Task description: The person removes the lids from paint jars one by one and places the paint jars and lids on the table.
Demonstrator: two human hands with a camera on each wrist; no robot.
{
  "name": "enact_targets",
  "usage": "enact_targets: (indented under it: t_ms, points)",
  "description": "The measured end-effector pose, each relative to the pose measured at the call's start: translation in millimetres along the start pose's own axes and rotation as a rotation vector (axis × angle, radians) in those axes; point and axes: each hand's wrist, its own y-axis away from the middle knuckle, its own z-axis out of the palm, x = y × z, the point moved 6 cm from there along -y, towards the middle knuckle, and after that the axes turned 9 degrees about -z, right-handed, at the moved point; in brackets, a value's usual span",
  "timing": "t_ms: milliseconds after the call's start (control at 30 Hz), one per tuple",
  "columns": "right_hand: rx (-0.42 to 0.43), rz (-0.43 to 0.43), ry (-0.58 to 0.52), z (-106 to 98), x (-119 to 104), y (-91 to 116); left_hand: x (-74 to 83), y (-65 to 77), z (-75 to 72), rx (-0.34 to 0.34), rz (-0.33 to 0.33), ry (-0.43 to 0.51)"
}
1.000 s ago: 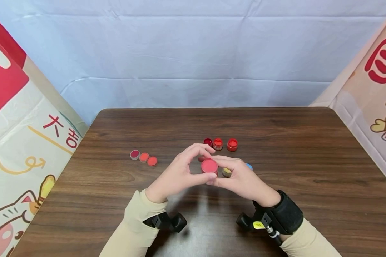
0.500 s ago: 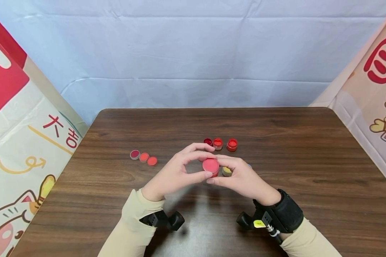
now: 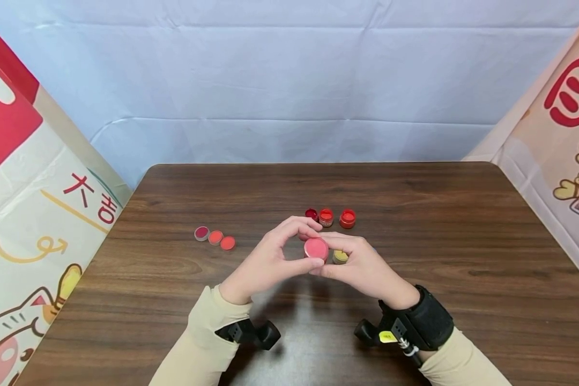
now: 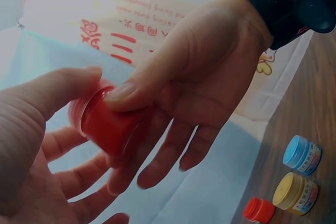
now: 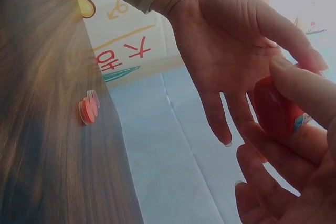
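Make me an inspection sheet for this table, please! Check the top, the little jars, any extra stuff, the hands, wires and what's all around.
Surface: dark wood-grain table, shiny toward the near edge.
Job's things: red jar between the hands; three round lids to the left; three reddish jars farther back, seemingly open.
Clutter: yellow-topped jar and blue-topped jar near the right hand, perhaps spare.
Hands: left hand and right hand both hold the red jar.
Cables: black-and-silver piece at the right wrist strap; cannot tell if it's a cable.
Surroundings: pale blue cloth behind, printed left banner and right banner.
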Motion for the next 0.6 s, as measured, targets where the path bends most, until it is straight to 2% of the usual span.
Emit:
enact_targets:
  t_ms: [167,300,400,600]
  points:
    - [0.012,0.036,0.007,-1.6,0.6,0.5,0.8,-1.2,3.8,0.100,-0.028,-0.030]
    - [0.015,0.055,-0.002,-2.6,1.0,0.9,0.8,-0.8,4.7,0.132,-0.058,-0.033]
    - [0.009,0.056,-0.012,-2.6,1.1,1.1,0.5,0.2,4.4,0.113,-0.063,-0.037]
    - [-0.004,0.051,-0.015,-1.5,0.2,0.5,5.7,1.9,2.4,0.015,0.017,-0.033]
